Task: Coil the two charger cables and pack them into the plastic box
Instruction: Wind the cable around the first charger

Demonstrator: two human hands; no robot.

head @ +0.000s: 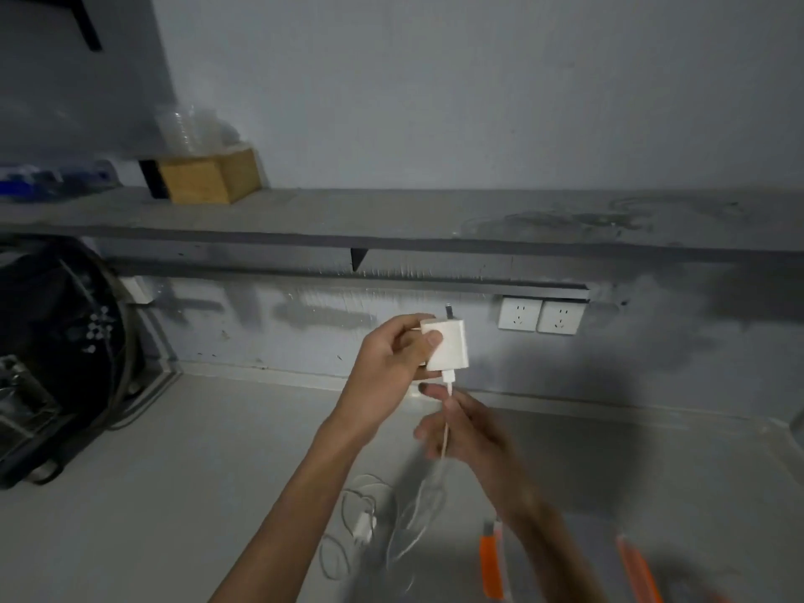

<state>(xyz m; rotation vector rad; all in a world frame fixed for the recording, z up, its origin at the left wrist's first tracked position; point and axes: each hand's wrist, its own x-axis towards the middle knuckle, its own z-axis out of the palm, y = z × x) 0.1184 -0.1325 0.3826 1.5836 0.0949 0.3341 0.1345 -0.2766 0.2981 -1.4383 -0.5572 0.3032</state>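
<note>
The left hand (pixel 391 354) grasps a white square charger brick (pixel 448 346), thumb across its face. Just below it, the right hand (pixel 465 433) pinches the brick's thin white cable (pixel 445 433), which hangs in loose loops. A second white charger with its tangled cable (pixel 363 526) lies on the pale grey surface (pixel 174 472) under the left forearm. A blurred orange-latched plastic box (pixel 490 559) sits below the right wrist.

Left hand (pixel 391 354) raised, gripping; right hand (pixel 465 433) pinching.

We log: our left hand (pixel 387 359) bare, forearm (pixel 304 493) bare to the frame edge | right hand (pixel 465 433) bare, forearm likewise, motion-blurred | nails (pixel 434 339) look short, though we cannot be sure
</note>
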